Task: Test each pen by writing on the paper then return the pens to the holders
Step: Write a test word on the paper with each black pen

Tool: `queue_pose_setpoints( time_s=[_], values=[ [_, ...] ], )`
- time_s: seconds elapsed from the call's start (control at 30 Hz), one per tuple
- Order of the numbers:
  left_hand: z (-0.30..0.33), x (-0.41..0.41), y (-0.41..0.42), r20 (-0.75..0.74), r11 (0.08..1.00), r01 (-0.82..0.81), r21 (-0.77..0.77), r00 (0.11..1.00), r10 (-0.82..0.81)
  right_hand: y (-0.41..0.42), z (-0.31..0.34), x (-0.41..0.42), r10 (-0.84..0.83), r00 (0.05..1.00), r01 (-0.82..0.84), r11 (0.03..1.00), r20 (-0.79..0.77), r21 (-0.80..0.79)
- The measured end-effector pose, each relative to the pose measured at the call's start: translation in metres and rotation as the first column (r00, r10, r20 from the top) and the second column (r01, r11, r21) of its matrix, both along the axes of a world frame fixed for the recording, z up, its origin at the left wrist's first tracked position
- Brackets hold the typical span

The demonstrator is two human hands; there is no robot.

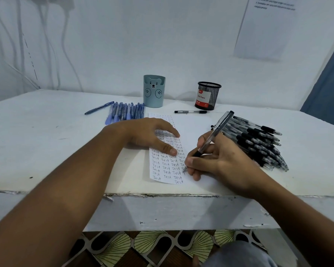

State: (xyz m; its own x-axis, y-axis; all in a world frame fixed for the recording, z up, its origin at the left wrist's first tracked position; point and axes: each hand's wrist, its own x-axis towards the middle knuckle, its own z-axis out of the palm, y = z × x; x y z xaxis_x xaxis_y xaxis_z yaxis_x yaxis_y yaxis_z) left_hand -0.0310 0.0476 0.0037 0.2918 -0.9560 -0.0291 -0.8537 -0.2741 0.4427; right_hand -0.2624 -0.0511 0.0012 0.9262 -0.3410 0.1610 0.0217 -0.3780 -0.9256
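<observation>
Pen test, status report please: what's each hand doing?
Right hand grips black pen, tip on paper. Left hand presses paper flat. Both holders look empty; nothing in the way.

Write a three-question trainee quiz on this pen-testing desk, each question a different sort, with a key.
1. True or false: the right hand holds a black pen with its tip on the paper.
2. What does the left hand do? A) lifts a blue pen B) presses flat on the paper C) holds the mesh holder
3. Fill in: the row of blue pens lies just left of the ___ holder.

Key: 1 true. 2 B. 3 bear; the mesh holder stands further right, behind the black pen pile.
</observation>
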Motion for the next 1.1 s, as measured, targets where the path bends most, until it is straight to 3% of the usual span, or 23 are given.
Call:
queue_pose_setpoints(
  time_s=[0.1,0.23,0.37,1.1],
  values=[
    [-0.0005,0.0003,-0.0008,-0.002,1.0,0.001,0.001,1.0,-0.001,0.0001,-0.0006,0.0005,-0.008,1.0,0.009,0.999,0.006,-0.04],
    [-0.0009,0.0009,-0.0002,-0.009,1.0,0.008,-0.001,1.0,-0.008,-0.0038,0.0,0.0009,-0.006,1.0,0.003,0.995,0.031,0.101],
    [-0.0005,0.0004,-0.0003,-0.003,1.0,0.009,0.008,1.0,-0.009,-0.0043,-0.0019,0.0009,0.008,1.0,-0.008,0.999,-0.003,-0.034],
    [-0.0008,0.0003,0.0009,-0.013,1.0,0.003,-0.004,1.0,-0.003,-0.0083,-0.0033,0.0016,-0.035,0.997,0.028,0.994,0.066,0.103]
  ],
)
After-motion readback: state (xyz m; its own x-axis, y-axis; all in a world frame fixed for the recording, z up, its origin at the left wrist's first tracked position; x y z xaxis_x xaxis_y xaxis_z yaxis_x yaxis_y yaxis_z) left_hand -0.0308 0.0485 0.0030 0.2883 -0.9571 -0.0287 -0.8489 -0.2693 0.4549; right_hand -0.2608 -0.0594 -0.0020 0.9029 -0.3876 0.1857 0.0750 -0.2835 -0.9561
